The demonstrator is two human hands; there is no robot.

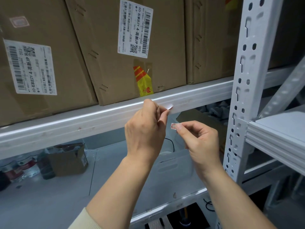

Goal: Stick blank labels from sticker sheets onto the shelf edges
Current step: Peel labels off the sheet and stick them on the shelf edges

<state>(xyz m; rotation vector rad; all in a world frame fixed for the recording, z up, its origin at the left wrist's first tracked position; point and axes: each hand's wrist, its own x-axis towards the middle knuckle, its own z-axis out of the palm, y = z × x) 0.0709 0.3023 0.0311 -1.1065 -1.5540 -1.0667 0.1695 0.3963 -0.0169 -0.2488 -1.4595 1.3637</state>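
While left hand (145,129) pinches label (170,107) — right hand (198,139) pinches sticker sheet (173,126).

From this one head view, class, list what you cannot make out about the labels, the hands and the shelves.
- Label at the shelf edge: mostly hidden by the left hand; stuck or not, unclear.
- Sticker piece in the right hand: fingers cover most of it.
- Shipping label print: too small.
- Lower-shelf bottles: blurred, cut by the left edge.
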